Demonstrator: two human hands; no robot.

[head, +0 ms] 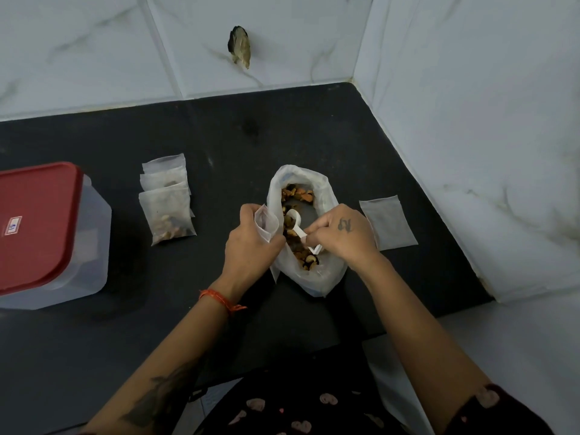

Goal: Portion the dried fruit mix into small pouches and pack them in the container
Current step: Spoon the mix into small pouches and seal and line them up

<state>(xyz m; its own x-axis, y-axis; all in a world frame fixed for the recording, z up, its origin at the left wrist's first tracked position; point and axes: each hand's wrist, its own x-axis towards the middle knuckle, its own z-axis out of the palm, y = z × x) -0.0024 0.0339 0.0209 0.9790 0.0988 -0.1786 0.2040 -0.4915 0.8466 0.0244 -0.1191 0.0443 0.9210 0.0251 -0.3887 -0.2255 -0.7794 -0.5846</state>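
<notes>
Left hand (251, 238) grips open pouch (266, 222); right hand (340, 232) pinches scoop (296, 224) in fruit bag (326, 196). Three filled pouches (168, 204) wait; container (47, 233) lidded, none packed apparently.

A dark, matte countertop (361, 146) is seen set into a corner of a tiled room, bounded at the back and on the right by walls of large white marble-patterned tiles (94, 48) veined in grey. A small dark, leaf-shaped object (240, 47) is seen fixed to or resting against the back wall above the counter; what it is cannot be told. Pale grout lines are visible between the tiles. The scene is lit softly and evenly, with faint smudges shown on the counter's surface.
</notes>
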